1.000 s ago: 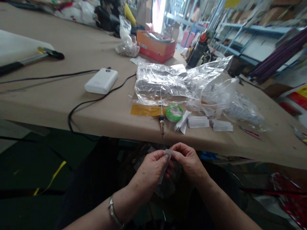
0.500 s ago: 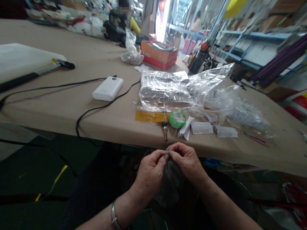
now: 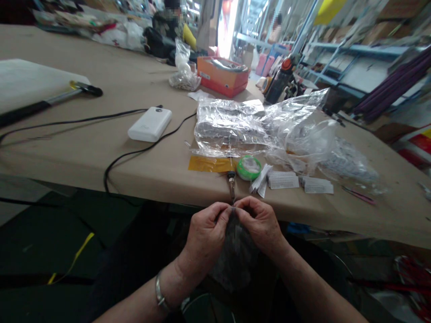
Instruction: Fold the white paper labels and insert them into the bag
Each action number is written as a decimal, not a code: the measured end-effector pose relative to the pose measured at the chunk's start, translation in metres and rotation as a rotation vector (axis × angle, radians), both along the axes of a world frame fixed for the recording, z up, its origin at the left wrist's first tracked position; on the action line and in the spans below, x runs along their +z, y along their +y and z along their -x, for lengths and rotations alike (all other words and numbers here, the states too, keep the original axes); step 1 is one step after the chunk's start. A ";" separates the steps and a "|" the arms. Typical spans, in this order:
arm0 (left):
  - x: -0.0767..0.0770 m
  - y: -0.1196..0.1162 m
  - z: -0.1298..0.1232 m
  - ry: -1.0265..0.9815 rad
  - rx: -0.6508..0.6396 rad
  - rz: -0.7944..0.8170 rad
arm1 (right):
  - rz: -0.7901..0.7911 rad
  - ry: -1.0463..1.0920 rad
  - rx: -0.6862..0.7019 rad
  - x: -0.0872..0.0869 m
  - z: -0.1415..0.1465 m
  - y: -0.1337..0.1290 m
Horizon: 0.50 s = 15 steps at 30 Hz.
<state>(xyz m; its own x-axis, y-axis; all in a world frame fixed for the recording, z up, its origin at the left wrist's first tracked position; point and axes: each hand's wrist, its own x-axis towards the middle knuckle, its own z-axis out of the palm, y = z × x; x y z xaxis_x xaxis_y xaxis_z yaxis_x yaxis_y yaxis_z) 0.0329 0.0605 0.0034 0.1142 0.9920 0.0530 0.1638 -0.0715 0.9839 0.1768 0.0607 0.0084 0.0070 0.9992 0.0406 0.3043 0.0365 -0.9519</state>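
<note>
At the table's front edge, my left hand [image 3: 206, 229] and my right hand [image 3: 261, 222] meet fingertip to fingertip. Both pinch a small greyish piece [image 3: 233, 209], mostly covered by the fingers, so its kind cannot be made out. Just beyond them, a soldering-iron-like tool [image 3: 231, 179] points its metal tip at the fingertips, close to or touching the piece. Below the hands is a greyish, filmy plastic bag [image 3: 235, 260] in the lap area. Right of the tool lies a green round container [image 3: 248, 168], with bundles of white printed labels [image 3: 283, 180] beside it.
Clear plastic bags [image 3: 232, 123] spread across the middle of the table. A white power bank [image 3: 150, 124] sits left, by a black cable [image 3: 123, 154]. Farther back are an orange box [image 3: 222, 78] and a dark bottle [image 3: 279, 80]. Pink-handled tweezers [image 3: 358, 195] lie right.
Both hands have moved slightly up and forward, bringing the pinched piece nearer the tool's tip. The things on the table keep their places.
</note>
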 end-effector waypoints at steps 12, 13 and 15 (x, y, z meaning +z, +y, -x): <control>0.000 0.006 -0.001 0.010 0.019 -0.032 | -0.094 -0.082 -0.012 0.002 0.001 0.004; -0.001 0.007 -0.001 0.008 0.021 -0.034 | -0.100 -0.091 -0.014 0.002 0.001 0.004; 0.000 0.009 -0.002 0.010 0.026 -0.038 | -0.102 -0.099 -0.022 0.002 0.001 0.005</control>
